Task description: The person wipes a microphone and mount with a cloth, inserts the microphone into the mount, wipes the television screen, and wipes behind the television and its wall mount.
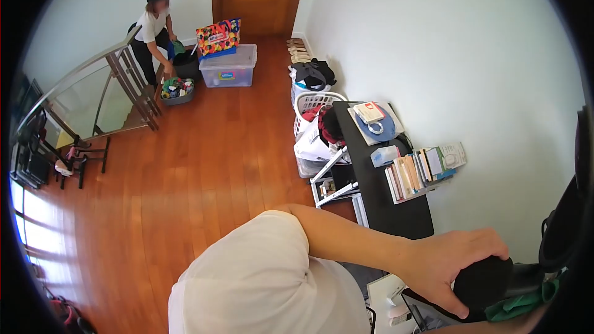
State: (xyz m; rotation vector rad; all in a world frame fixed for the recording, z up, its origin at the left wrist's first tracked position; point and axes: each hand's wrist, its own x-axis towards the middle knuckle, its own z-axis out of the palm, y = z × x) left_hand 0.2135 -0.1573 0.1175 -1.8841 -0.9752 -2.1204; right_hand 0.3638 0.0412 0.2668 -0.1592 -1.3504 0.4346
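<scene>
Left hand (455,266) grips black rounded object (486,281), fingers spanning it. Probably stiff; best held round its sides. Right forearm (513,323) near green cloth (523,304); finger state can't be told.

Floor (210,148): gleaming warm, brightly lit.
Lower-left floorboards (59,241): catching streaky white glare, washing out.
Wall (433,37): bright, shading greyer rightward.
Railing (130,91): bowing under fisheye distortion.
Corners: sinking into black.
Person (150,28): blurred over at the head.
Black object (486,281): swallowing light, detail lost.
</scene>
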